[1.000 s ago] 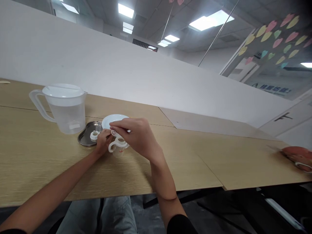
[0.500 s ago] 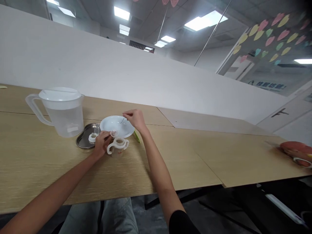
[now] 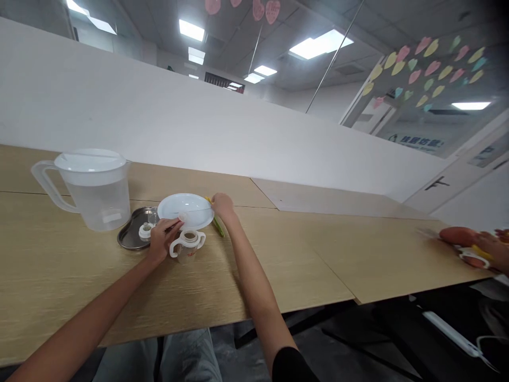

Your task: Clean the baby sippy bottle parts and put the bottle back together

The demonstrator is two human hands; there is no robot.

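My left hand [image 3: 161, 239] pinches a small translucent piece like a bottle nipple [image 3: 183, 217] over the near rim of a white bowl [image 3: 169, 204]. At the bowl's right rim is my right hand [image 3: 223, 206], fingers closed on a thin rod [image 3: 201, 210] that stretches across the bowl towards the nipple. Whether the rod's tip is inside the nipple is too small to tell. A yellow bit [image 3: 208, 199] shows by the right fingers. Just in front of the bowl stands a clear baby bottle [image 3: 186, 253] with white handles, its top uncapped.
Left of my left hand, a steel kidney tray [image 3: 129, 237] holds a white bottle collar [image 3: 146, 230] and a clear piece. A large lidded pitcher [image 3: 101, 193] stands behind it. A green tool [image 3: 218, 227] lies right of the bowl. Another person's hand [image 3: 491, 249] is at far right near orange-red items.
My right hand has moved right and down from above the bowl to its right rim. The thin rod has swung from steep to nearly level. The other person's hand has come into view.
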